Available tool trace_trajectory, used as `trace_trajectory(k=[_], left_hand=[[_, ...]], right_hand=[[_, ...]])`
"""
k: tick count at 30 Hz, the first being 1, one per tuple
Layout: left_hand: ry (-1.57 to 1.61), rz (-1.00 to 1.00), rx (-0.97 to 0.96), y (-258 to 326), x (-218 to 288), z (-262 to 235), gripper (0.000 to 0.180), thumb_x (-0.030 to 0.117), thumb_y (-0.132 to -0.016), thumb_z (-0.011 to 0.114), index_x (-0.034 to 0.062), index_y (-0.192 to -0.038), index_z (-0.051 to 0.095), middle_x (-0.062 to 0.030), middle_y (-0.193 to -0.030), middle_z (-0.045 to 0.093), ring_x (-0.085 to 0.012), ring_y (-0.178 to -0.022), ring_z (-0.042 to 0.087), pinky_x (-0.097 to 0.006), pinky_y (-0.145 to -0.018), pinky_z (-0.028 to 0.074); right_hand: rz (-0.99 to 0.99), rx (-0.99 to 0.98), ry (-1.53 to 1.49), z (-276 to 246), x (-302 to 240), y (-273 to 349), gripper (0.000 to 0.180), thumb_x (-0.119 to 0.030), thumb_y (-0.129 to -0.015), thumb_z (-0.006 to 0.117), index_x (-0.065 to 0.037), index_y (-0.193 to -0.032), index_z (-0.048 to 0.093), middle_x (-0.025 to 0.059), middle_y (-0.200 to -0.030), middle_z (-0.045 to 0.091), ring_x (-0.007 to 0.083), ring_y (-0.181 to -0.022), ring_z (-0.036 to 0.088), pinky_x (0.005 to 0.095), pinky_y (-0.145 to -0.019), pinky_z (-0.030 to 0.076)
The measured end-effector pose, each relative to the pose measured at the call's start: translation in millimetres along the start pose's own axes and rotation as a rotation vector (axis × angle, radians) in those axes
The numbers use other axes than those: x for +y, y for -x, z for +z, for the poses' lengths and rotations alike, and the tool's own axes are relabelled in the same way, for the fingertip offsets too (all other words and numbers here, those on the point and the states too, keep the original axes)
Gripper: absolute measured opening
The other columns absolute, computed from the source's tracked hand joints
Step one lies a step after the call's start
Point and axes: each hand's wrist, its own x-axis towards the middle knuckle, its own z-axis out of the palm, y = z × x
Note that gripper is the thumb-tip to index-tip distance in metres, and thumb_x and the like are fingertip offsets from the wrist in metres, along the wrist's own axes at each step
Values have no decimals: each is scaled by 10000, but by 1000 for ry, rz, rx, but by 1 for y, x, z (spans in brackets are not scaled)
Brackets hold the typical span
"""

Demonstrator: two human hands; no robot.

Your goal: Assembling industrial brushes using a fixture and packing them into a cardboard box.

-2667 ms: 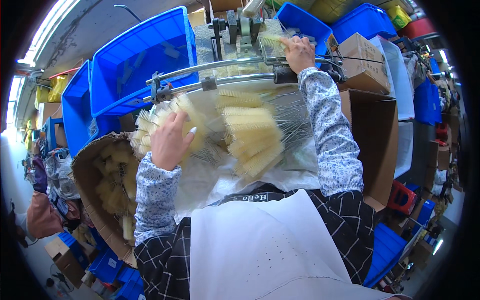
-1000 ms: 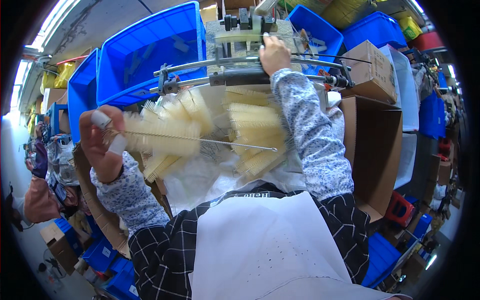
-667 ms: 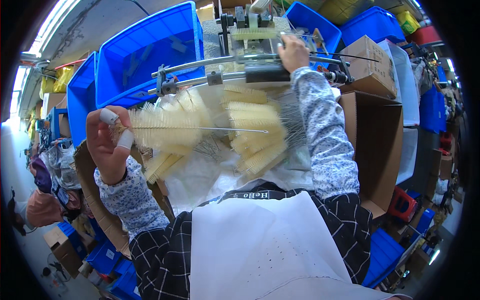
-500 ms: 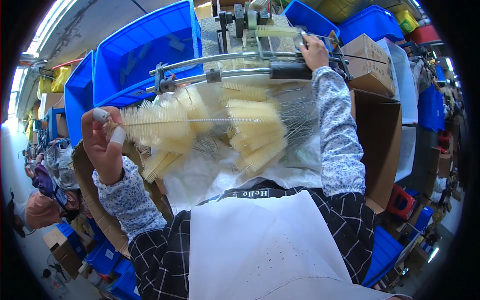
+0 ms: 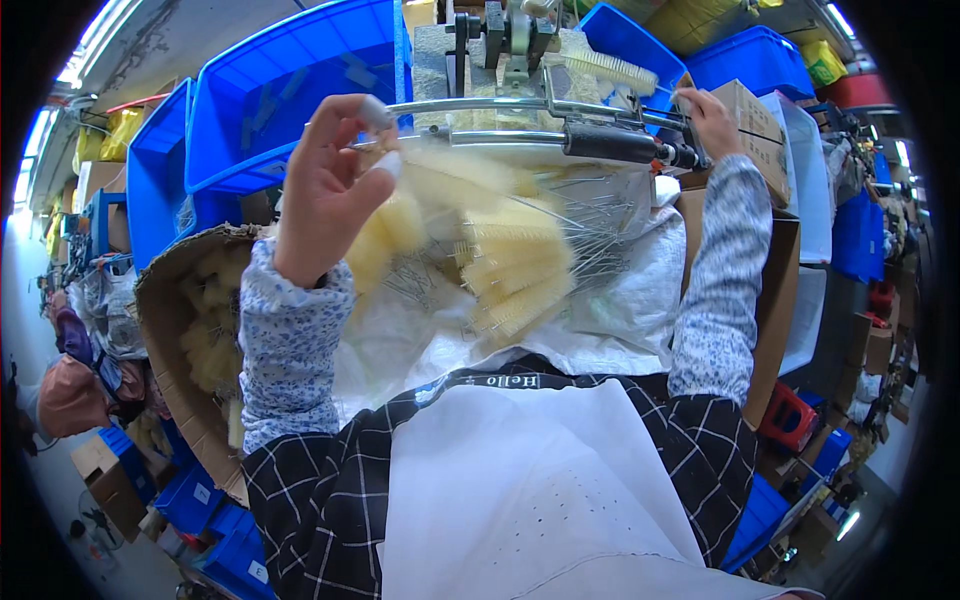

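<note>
My left hand (image 5: 335, 185), with white tape on its thumb and a fingertip, is closed in a pinch on the bristle end of a cream bottle brush (image 5: 455, 170). That brush is smeared by motion, and its wire stem points right. At the far right my right hand (image 5: 715, 125) has its fingers closed by the wire end of a second bottle brush (image 5: 610, 70), which lies beyond the metal rails (image 5: 480, 104). Between my arms a pile of similar brushes (image 5: 515, 265) rests on white plastic sheeting (image 5: 640, 310), wire stems pointing right.
A machine with a wheel (image 5: 518, 35) stands at the back centre, a black roller (image 5: 610, 143) on its rail. Blue bins (image 5: 225, 125) stand far left and far right. A cardboard box holding brushes (image 5: 160, 330) is at my left; another box (image 5: 775, 290) is at my right.
My left hand has moved right and away from me with its brush, toward the rails. My right hand has moved right, and the brush beyond the rails has shifted right with it.
</note>
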Motion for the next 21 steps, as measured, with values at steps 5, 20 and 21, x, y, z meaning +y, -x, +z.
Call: trace_trajectory(k=[5, 20, 21], left_hand=[[60, -37, -17, -15, -18, 55, 333, -34, -727, 527, 49, -1024, 403, -31, -926, 497, -44, -671, 504, -149, -531, 398], [-1110, -119, -208, 14, -53, -2, 370, 205, -707, 624, 45, -994, 455, -142, -1005, 434, -302, -691, 546, -385, -638, 448], [-1109, -178, -222, 13, -50, -1, 340, 179, -700, 626, 49, -969, 463, -134, -992, 442, -300, -731, 537, -377, -658, 441]], right_hand=[[-132, -429, -522, -9, -110, 32, 335, -239, -839, 508, -54, -1118, 490, 102, -988, 558, 181, -920, 523, 295, -780, 444], [-49, 176, 378, 90, -112, -25, 301, -143, -765, 490, -215, -1046, 574, 49, -861, 553, 225, -822, 478, 341, -756, 394], [-34, 173, 368, 91, -113, -26, 302, -148, -765, 491, -221, -1046, 576, 42, -870, 554, 223, -839, 476, 345, -768, 390]])
